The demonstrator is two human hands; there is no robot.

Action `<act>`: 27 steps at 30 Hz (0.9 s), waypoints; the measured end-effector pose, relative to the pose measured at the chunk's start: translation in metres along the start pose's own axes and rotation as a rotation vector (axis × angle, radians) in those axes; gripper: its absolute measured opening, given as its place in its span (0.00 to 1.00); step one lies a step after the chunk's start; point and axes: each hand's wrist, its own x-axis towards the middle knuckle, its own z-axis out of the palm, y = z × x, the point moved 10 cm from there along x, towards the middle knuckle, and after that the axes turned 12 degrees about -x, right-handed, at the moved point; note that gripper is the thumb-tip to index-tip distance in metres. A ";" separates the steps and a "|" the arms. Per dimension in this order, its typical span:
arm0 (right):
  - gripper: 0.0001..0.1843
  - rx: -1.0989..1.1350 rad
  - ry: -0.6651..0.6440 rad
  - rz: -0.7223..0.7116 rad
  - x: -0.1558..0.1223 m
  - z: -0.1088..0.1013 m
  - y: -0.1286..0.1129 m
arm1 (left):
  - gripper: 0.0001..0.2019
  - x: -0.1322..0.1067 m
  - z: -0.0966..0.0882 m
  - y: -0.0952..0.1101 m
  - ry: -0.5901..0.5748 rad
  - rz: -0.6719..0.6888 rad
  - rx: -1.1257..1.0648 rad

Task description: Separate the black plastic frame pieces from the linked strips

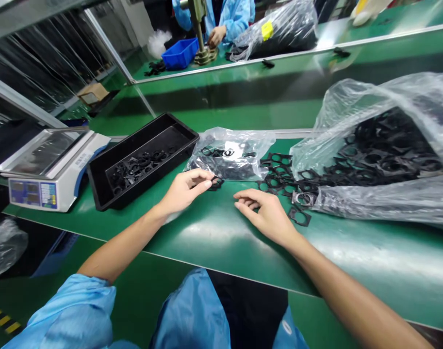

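Observation:
My left hand [187, 190] pinches a small black plastic ring-shaped part [216, 183] between thumb and fingertips, just in front of a clear plastic bag [230, 167] with black parts inside. To its right, over the green bench, my right hand [267, 211] is loosely curled, thumb and fingers apart, with nothing visible in it. Beyond that hand lies a loose spread of flat black frames with round holes [279, 170]. One single black frame [299, 216] rests beside its wrist. The spread runs into a large clear bag [370, 203] heaped with black parts.
A black tray [97, 191] holding small black parts sits at the left, beside a white weighing scale [66, 194]. Across the divider, a person in blue sleeves [239, 19] works near a blue bin [179, 54] and a filled plastic bag [287, 34].

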 end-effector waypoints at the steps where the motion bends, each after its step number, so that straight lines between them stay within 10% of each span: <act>1: 0.10 0.029 0.023 0.021 0.000 -0.003 0.001 | 0.13 0.002 0.012 -0.008 -0.027 -0.075 -0.118; 6: 0.13 0.130 0.152 0.103 -0.002 -0.018 0.008 | 0.16 0.007 0.059 -0.025 -0.145 -0.194 -0.369; 15: 0.06 -0.281 0.256 0.058 -0.001 -0.057 0.013 | 0.13 -0.011 0.060 -0.039 -0.100 -0.199 -0.454; 19: 0.04 -0.619 0.091 0.122 0.005 -0.052 0.037 | 0.14 -0.011 0.054 -0.041 -0.021 -0.206 -0.439; 27: 0.08 -0.538 -0.129 0.025 0.003 -0.015 0.025 | 0.14 -0.010 0.055 -0.042 -0.049 -0.233 -0.422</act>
